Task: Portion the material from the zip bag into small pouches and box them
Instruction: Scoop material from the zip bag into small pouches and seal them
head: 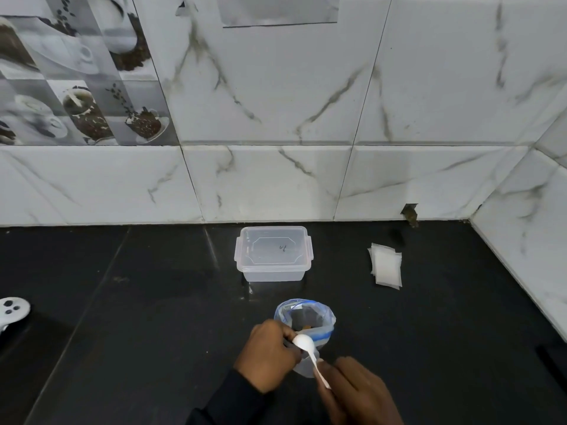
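Zip bag: a clear bag (323,325) with a blue strip at its mouth stood upright and open on the black counter (138,317), in the near middle of the scene, just in front of the box.
Bag contents: a few small brownish bits showed deep inside; the rest of the inside was too dark to tell.
Left hand: the left hand (268,357) gripped the bag's near-left rim, fingers curled over the edge and holding the mouth open.
Right hand: the right hand (356,391) pinched the handle of a white plastic spoon (303,342) between thumb and fingers, near and to the right of the bag.
Spoon: its bowl hung at the bag's near rim, just beside the left hand's fingers; the handle slanted down to the right.
Box: a clear plastic box (274,256) sat farther back, near the wall, with its lid on and a small dark mark on the lid.
Pouches: a small stack of flat white pouches (387,268) lay on the counter to the right of the box, well apart from the bag.
Sleeve: a dark sleeve (227,400) covered the left forearm.
Left edge: a white device with dark buttons (12,308) lay partly out of view.
Wall: white marbled tiles (276,102) rose behind the counter, with coffee-picture tiles (76,87) at far left.
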The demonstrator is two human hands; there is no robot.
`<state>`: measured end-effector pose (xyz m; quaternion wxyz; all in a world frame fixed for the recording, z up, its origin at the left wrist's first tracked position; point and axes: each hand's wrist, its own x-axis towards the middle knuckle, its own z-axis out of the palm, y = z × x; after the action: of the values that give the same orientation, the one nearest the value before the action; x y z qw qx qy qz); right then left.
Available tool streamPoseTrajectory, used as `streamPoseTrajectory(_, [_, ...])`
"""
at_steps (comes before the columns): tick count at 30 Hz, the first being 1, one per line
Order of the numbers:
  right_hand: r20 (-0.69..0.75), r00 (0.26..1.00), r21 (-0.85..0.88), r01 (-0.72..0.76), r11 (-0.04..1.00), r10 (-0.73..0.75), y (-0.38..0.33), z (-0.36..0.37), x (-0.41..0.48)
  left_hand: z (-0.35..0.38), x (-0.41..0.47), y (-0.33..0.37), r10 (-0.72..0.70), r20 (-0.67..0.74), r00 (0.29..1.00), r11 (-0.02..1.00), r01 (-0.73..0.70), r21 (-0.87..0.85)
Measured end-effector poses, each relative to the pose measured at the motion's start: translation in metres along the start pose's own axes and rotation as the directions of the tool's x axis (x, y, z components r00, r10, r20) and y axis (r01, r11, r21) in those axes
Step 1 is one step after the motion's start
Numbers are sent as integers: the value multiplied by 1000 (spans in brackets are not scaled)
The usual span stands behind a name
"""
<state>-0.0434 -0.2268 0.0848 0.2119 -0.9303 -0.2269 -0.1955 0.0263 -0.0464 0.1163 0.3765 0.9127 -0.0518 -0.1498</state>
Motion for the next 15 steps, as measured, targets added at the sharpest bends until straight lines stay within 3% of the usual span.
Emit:
streamPoseTrajectory(7, [27, 1000, 9, -2, 1000, 1, 5, 6, -4, 2, 2, -4, -20, 3, 1000, 1000, 19, 9])
streamPoseTrajectory(9, [-35, 989, 148, -137, 979, 144, 0, -7, 6, 2, 1, -5, -15, -12, 1000, 999, 16, 31])
streamPoseTrajectory(11, [-98, 906, 380, -348, 857, 411, -2, -29, 25, 3, 1, -9, -28, -34, 999, 999, 29, 33])
streamPoseTrajectory(13, [49, 815, 539, -508, 672, 577, 7, -48, 50, 4, 1, -11, -23, -49, 999, 999, 25, 46])
streamPoseTrajectory(15, [246, 822, 395, -569, 721, 513, 27, -53, 76, 4, 1, -10, 6, -50, 999, 998, -2, 69])
